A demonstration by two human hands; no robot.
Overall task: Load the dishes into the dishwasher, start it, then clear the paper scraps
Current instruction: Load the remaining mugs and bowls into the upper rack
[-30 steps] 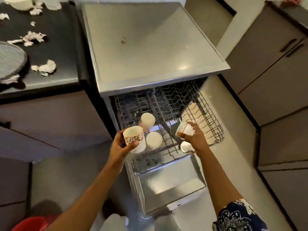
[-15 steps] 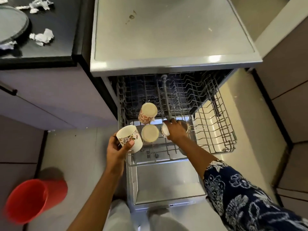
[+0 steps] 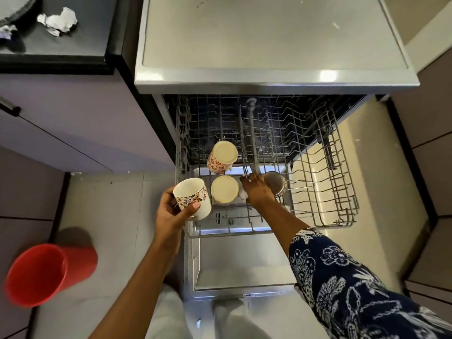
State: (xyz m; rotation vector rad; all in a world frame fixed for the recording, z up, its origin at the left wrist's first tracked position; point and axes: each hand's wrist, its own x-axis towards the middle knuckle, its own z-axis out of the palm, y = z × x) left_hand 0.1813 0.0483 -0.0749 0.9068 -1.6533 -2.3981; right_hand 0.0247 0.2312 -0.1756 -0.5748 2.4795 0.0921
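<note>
A red bucket (image 3: 46, 272) stands on the floor (image 3: 110, 216) at far left, its open mouth turned toward the camera. The left hand (image 3: 171, 212) grips a mug with a floral band (image 3: 193, 199), mouth upward and thumb across its side, at the front left corner of the pulled-out wire rack (image 3: 342, 192) of the dishwasher (image 3: 269, 45). The rack holds, from left to right: a red-flowered mug (image 3: 222, 156), tilted with its base up; nearer the front, a pale cup (image 3: 224, 189) set base up; a small white cup (image 3: 242, 195), largely hidden under the right hand (image 3: 258, 192), whose fingers curl over it; and a steel vessel (image 3: 275, 185) with a long wire handle, just beside that hand. The two hands are apart, with the pale cup between them. Compared with half a second earlier, the left hand still holds its mug at the same corner, the right hand remains on the small white cup, and the two base-up cups have not shifted. A dark counter (image 3: 80, 47) at upper left bears crumpled paper scraps (image 3: 58, 20) and the edge of a grey disc (image 3: 17, 6). The dishwasher's door (image 3: 244, 260) lies open and flat below the rack. Cabinets (image 3: 61, 118) flank the appliance on both sides above pale floor tiles.
</note>
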